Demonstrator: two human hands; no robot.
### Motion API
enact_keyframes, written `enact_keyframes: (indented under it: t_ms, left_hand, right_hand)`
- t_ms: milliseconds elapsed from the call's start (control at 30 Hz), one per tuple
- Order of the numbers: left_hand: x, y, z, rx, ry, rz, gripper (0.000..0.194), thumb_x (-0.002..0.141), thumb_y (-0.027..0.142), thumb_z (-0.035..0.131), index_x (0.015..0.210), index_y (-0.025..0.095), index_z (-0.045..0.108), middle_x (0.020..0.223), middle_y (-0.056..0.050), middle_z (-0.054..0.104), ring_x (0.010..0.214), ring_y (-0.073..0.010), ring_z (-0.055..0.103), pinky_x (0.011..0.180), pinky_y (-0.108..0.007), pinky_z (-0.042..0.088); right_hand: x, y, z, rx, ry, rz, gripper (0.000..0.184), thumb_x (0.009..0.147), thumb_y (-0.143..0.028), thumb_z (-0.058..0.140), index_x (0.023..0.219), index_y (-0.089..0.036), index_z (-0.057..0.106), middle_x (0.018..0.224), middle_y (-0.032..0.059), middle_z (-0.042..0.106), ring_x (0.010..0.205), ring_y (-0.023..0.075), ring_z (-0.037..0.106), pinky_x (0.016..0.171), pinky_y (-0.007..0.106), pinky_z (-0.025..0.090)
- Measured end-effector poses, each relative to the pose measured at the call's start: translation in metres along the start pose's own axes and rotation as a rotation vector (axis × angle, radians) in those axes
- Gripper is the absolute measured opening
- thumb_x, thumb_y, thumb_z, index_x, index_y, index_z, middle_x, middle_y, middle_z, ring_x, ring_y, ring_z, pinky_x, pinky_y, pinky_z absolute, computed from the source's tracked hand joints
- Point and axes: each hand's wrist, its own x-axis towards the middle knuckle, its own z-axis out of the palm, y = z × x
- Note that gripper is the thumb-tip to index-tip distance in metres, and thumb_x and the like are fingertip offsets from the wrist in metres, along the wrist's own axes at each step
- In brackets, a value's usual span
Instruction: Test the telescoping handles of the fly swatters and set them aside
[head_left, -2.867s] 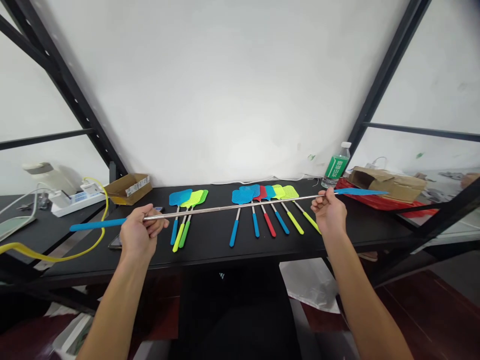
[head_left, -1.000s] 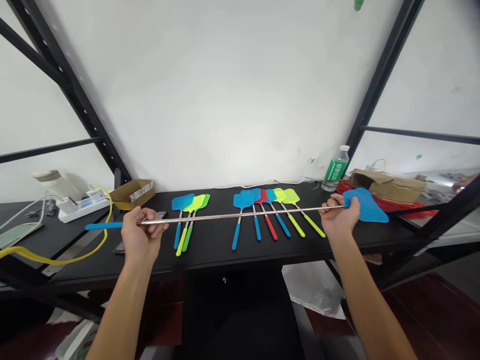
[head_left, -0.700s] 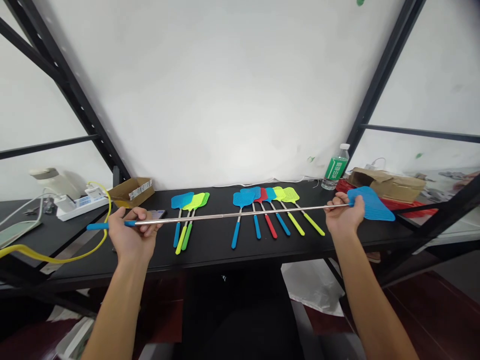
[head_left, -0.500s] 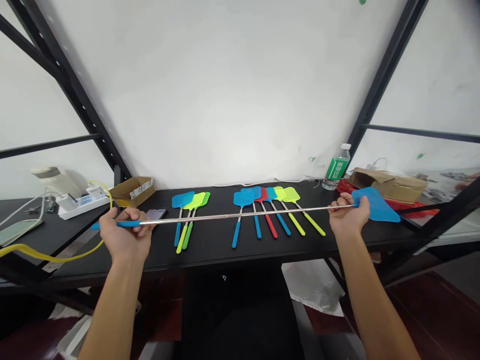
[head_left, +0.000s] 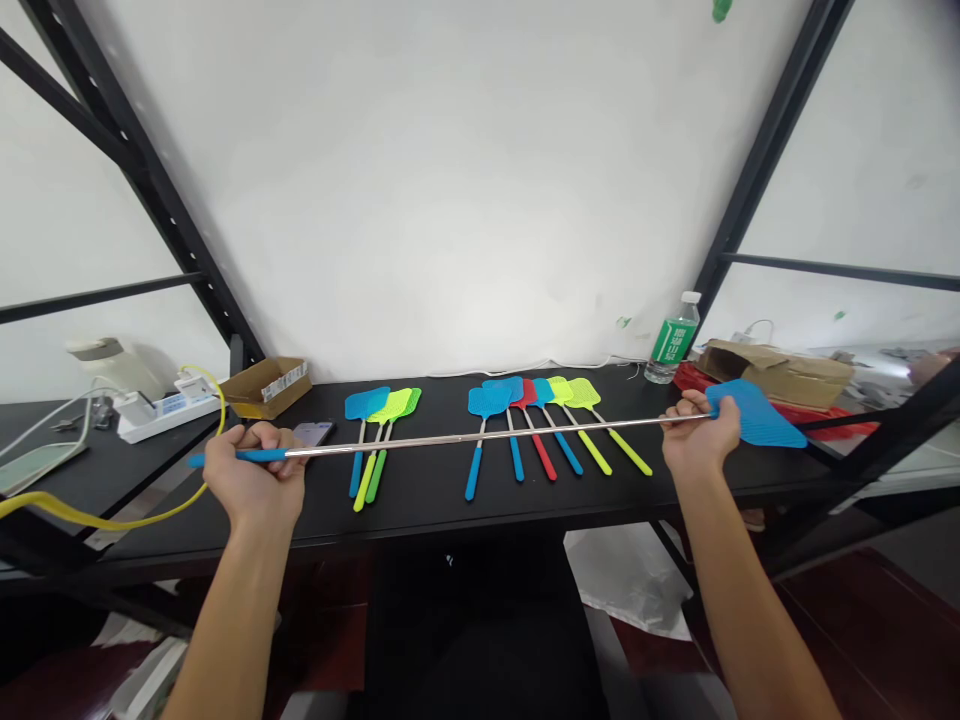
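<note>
A blue fly swatter point(head_left: 757, 415) with a long, extended metal rod is stretched level between my two hands above the black table. My left hand point(head_left: 255, 475) is closed around its blue handle. At the other end, my right hand point(head_left: 697, 435) grips it where the rod meets the blue head. Beyond the rod, three fly swatters lie overlapping at left: blue point(head_left: 367, 403), yellow point(head_left: 392, 406) and green point(head_left: 379, 470). A second fanned row at the middle has several shorter swatters, among them a red one point(head_left: 541, 455) and a yellow one point(head_left: 630, 450).
An open cardboard box point(head_left: 266, 388) and a phone point(head_left: 313, 432) sit near my left hand. A yellow cable point(head_left: 150, 520) loops beside a white power strip point(head_left: 169, 412). A water bottle point(head_left: 673, 340) stands at the back right, near a torn carton point(head_left: 776, 375). Black frame posts flank the table point(head_left: 420, 500).
Both hands keep hold of the stretched fly swatter. Its rod sits slightly lower in the picture, and the whole view has shifted a little. The swatters on the table look unmoved.
</note>
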Motion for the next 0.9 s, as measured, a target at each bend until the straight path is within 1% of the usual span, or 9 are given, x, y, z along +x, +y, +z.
enact_keyframes:
  t_ms: [100, 233, 333, 400, 600, 733, 900]
  left_hand:
    - [-0.002, -0.003, 0.001, 0.064, 0.003, 0.034, 0.047, 0.090, 0.031, 0.037, 0.044, 0.019, 0.042, 0.037, 0.001, 0.026, 0.036, -0.0100, 0.026, 0.039, -0.027, 0.024]
    - [-0.004, -0.004, -0.001, 0.153, -0.047, 0.031, 0.053, 0.091, 0.034, 0.034, 0.040, 0.020, 0.040, 0.036, 0.000, 0.025, 0.036, -0.0105, 0.027, 0.044, -0.029, 0.033]
    - [-0.005, -0.003, -0.001, 0.147, -0.072, 0.009, 0.053, 0.090, 0.035, 0.035, 0.039, 0.020, 0.038, 0.036, 0.000, 0.024, 0.036, -0.0105, 0.027, 0.046, -0.030, 0.035]
    - [-0.006, -0.001, 0.000, 0.124, -0.075, 0.011, 0.052, 0.090, 0.034, 0.037, 0.040, 0.020, 0.037, 0.036, 0.000, 0.024, 0.036, -0.0106, 0.027, 0.045, -0.030, 0.034]
    - [-0.013, 0.001, 0.011, 0.096, -0.058, 0.055, 0.049, 0.086, 0.033, 0.040, 0.038, 0.020, 0.036, 0.036, 0.001, 0.023, 0.035, -0.0104, 0.025, 0.042, -0.029, 0.028]
    - [-0.020, -0.002, 0.020, 0.115, -0.090, 0.070, 0.049, 0.086, 0.032, 0.037, 0.038, 0.020, 0.039, 0.036, 0.001, 0.024, 0.034, -0.0102, 0.026, 0.045, -0.029, 0.032]
    - [-0.028, -0.012, 0.029, 0.147, -0.151, 0.032, 0.050, 0.086, 0.033, 0.033, 0.038, 0.022, 0.037, 0.033, 0.001, 0.023, 0.034, -0.0114, 0.027, 0.047, -0.030, 0.038]
  right_hand:
    - [0.002, -0.002, -0.002, 0.007, 0.014, -0.001, 0.051, 0.099, -0.039, 0.021, 0.062, -0.018, 0.050, 0.048, -0.0035, 0.033, 0.041, 0.0090, 0.031, 0.039, 0.021, 0.030]
    - [0.005, -0.004, -0.007, 0.002, 0.008, -0.030, 0.049, 0.098, -0.037, 0.022, 0.062, -0.019, 0.049, 0.049, -0.0035, 0.033, 0.040, 0.0089, 0.032, 0.040, 0.021, 0.030]
    - [0.007, -0.005, -0.008, 0.000, 0.002, -0.039, 0.047, 0.098, -0.037, 0.022, 0.062, -0.019, 0.049, 0.049, -0.0037, 0.034, 0.040, 0.0085, 0.032, 0.041, 0.022, 0.030]
    - [0.007, -0.004, -0.008, -0.002, 0.003, -0.036, 0.047, 0.097, -0.037, 0.023, 0.063, -0.019, 0.049, 0.050, -0.0037, 0.035, 0.040, 0.0084, 0.033, 0.041, 0.022, 0.030]
    - [0.008, 0.001, -0.007, 0.005, -0.001, -0.059, 0.047, 0.096, -0.039, 0.025, 0.063, -0.018, 0.050, 0.048, -0.0042, 0.034, 0.039, 0.0082, 0.033, 0.040, 0.021, 0.031]
    - [0.005, 0.007, -0.003, -0.008, -0.022, -0.047, 0.047, 0.097, -0.041, 0.026, 0.064, -0.019, 0.052, 0.047, -0.0038, 0.036, 0.039, 0.0088, 0.035, 0.040, 0.021, 0.032]
    - [-0.004, 0.017, 0.005, -0.001, -0.056, -0.053, 0.047, 0.095, -0.045, 0.032, 0.064, -0.019, 0.054, 0.046, -0.0040, 0.036, 0.040, 0.0086, 0.037, 0.040, 0.020, 0.034]
